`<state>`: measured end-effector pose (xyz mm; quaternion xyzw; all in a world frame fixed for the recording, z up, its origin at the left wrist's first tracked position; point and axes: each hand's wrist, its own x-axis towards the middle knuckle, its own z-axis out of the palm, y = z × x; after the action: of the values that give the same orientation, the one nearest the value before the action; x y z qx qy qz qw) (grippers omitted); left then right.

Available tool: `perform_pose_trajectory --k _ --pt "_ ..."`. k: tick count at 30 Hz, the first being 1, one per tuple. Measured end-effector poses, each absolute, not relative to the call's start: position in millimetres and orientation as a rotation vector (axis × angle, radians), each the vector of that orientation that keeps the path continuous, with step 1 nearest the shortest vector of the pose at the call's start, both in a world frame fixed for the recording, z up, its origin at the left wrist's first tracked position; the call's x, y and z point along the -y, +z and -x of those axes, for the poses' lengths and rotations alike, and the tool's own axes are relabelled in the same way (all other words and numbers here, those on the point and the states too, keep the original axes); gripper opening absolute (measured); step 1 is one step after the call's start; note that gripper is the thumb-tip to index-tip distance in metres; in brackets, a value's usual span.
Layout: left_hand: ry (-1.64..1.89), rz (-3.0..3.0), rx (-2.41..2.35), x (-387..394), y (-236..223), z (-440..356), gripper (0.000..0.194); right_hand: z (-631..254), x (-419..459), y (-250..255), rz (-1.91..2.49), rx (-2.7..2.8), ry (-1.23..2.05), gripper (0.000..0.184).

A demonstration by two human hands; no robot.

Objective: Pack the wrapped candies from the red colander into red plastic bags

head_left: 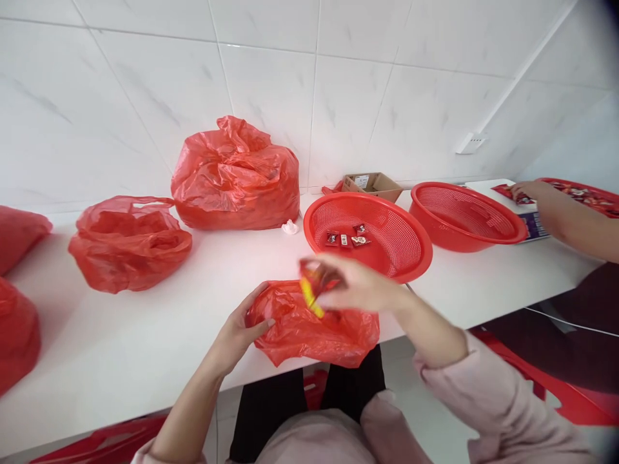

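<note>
The white table [203,335] ran past the picture's edge. On it lay the red bag [309,348], its inside mostly hidden; the left hand [244,335] pinched its rim. Above it, the right hand [355,283] pinched a blurred red-and-yellow packet [312,293], partly covered by fingers.

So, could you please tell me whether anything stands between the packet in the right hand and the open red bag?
Nothing visible does: the right hand holds the blurred red-and-yellow packet over the red plastic bag, whose side the left hand grips.
</note>
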<state>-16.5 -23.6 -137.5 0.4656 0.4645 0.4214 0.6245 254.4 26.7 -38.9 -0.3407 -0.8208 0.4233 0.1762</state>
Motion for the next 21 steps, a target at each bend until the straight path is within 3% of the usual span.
perform_pose_trajectory --k 5,8,12,16,19,21 --pt "0.942 -1.092 -0.977 33.8 -117.5 20.7 0.077 -202.2 -1.9 -104.0 1.400 2.576 0.777 0.072" --pt "0.994 -1.018 -0.892 42.8 -98.0 29.8 0.071 -200.5 -7.3 -124.2 1.489 2.608 0.703 0.075" --pt "1.082 -1.004 -0.978 41.3 -88.3 35.6 0.068 -216.0 -7.7 -93.9 1.340 2.689 0.784 0.075" --pt "1.067 -0.969 -1.095 35.2 -100.6 36.6 0.071 -246.0 -35.0 -36.1 1.024 2.640 1.061 0.057" --pt "1.080 -0.910 -1.083 39.7 -106.5 36.5 0.073 -272.9 -88.0 -18.9 1.430 2.555 0.703 0.047" --pt "1.132 -0.895 -1.067 46.0 -105.5 34.3 0.071 -288.7 -125.4 -25.2 1.774 2.543 0.455 0.053"
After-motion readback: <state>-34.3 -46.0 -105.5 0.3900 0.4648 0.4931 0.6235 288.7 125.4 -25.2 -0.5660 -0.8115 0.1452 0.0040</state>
